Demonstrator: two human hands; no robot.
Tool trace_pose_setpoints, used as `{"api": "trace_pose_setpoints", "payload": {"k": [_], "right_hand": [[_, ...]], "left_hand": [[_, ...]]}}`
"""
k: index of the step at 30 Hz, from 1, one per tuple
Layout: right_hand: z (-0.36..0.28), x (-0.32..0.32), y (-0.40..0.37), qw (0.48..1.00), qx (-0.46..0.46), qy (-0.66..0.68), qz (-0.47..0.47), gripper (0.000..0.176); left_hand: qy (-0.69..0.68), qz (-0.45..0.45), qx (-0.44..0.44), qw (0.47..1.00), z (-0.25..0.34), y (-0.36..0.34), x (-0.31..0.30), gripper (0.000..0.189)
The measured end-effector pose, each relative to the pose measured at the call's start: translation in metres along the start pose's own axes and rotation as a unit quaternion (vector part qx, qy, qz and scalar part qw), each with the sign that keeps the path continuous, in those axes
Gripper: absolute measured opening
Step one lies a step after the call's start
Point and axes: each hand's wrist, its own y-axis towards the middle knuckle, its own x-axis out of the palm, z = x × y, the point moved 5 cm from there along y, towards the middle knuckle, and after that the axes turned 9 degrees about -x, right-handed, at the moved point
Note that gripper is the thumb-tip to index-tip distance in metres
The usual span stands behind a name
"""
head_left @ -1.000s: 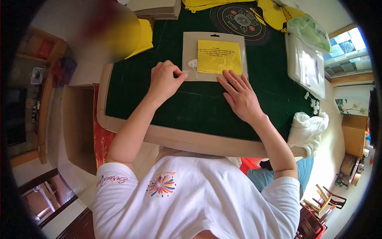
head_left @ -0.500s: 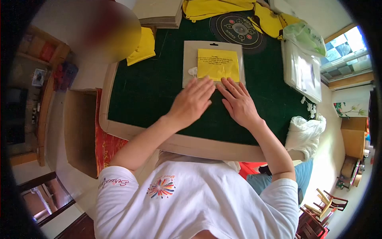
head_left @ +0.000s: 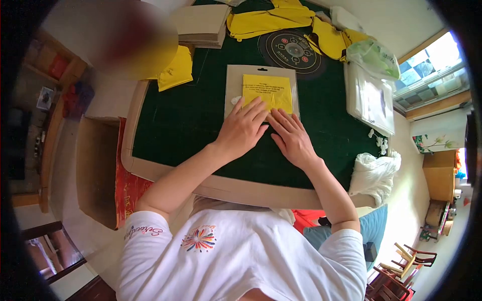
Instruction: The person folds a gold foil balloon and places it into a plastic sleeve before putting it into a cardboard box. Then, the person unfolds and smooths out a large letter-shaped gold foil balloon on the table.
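A yellow packet with printed black text (head_left: 267,86) lies on a grey-brown backing card (head_left: 234,76) with a hanging slot at its top. My left hand (head_left: 243,126) rests palm down over the card's lower left part, its fingers stretched out and overlapping the packet's lower edge. Beside it, my right hand (head_left: 293,140) lies flat with fingers extended at the lower right edge of packet and card. Neither hand grasps anything. A small white piece (head_left: 235,101) shows at the packet's left, partly covered by my left fingers.
On the green table top (head_left: 175,135) are a stack of cards (head_left: 203,22), yellow pouches (head_left: 271,21), a round dark mat (head_left: 292,52), clear plastic bags (head_left: 370,98) and a crumpled white bag (head_left: 374,173). An open cardboard box (head_left: 98,165) stands left.
The view has shifted slightly, so the table sits a little lower and further left. My hands stay flat at the packet's lower edge, the left fingers now spread over its corner.
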Motion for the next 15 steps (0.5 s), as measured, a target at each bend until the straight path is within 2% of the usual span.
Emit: {"api": "trace_pose_setpoints", "payload": {"k": [1, 3, 5, 7, 10, 11, 13, 15], "right_hand": [[0.000, -0.001, 0.001, 1.000, -0.002, -0.002, -0.001, 0.048], [0.005, -0.010, 0.001, 0.992, 0.010, 0.081, 0.091, 0.045], [0.010, -0.013, -0.001, 0.988, 0.036, 0.085, 0.127, 0.043], [0.019, -0.016, -0.003, 0.981, 0.064, 0.092, 0.161, 0.040], [0.050, -0.014, -0.014, 0.938, 0.181, 0.190, 0.227, 0.035], [0.056, -0.014, -0.014, 0.938, 0.183, 0.189, 0.226, 0.035], [0.072, -0.011, -0.012, 0.907, 0.276, 0.247, 0.202, 0.039], [0.079, -0.014, -0.004, 0.909, 0.289, 0.238, 0.184, 0.043]], "left_hand": [[-0.034, 0.034, 0.007, 0.999, 0.001, 0.009, -0.004, 0.060], [-0.028, 0.059, -0.011, 0.998, -0.002, 0.024, -0.003, 0.060], [-0.023, 0.085, -0.028, 0.996, -0.006, 0.030, 0.004, 0.060], [0.015, 0.011, -0.048, 0.999, -0.009, 0.030, 0.020, 0.057], [0.023, -0.022, -0.050, 0.998, -0.012, 0.030, 0.026, 0.058], [0.022, -0.023, -0.049, 0.998, -0.012, 0.029, 0.027, 0.058], [0.019, -0.019, -0.047, 0.999, -0.013, 0.029, 0.027, 0.059], [0.019, -0.020, -0.045, 0.999, -0.013, 0.029, 0.026, 0.059]]}}
